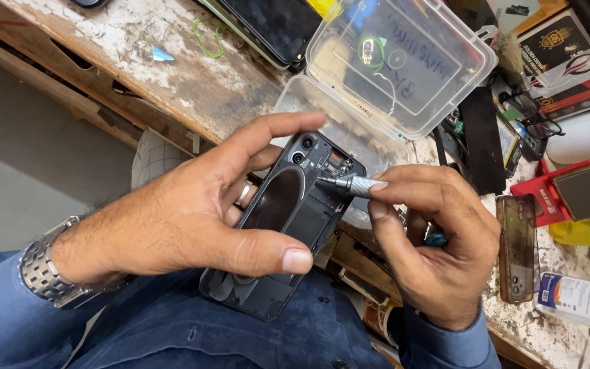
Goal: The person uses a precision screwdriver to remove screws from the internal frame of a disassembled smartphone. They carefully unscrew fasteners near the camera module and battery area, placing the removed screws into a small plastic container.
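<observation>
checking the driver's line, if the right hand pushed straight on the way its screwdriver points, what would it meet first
The right hand aims the screwdriver leftward at the opened phone in the left hand. Its tip appears already on the phone near the camera end, so it would meet that first.

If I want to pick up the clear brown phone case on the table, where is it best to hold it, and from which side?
Probably by its two long edges, coming from above. The phone case lies flat and lengthwise on the worn table, so its narrow width suits a pinch. Its right edge has free space; the right hand sits close to its left edge.
</observation>
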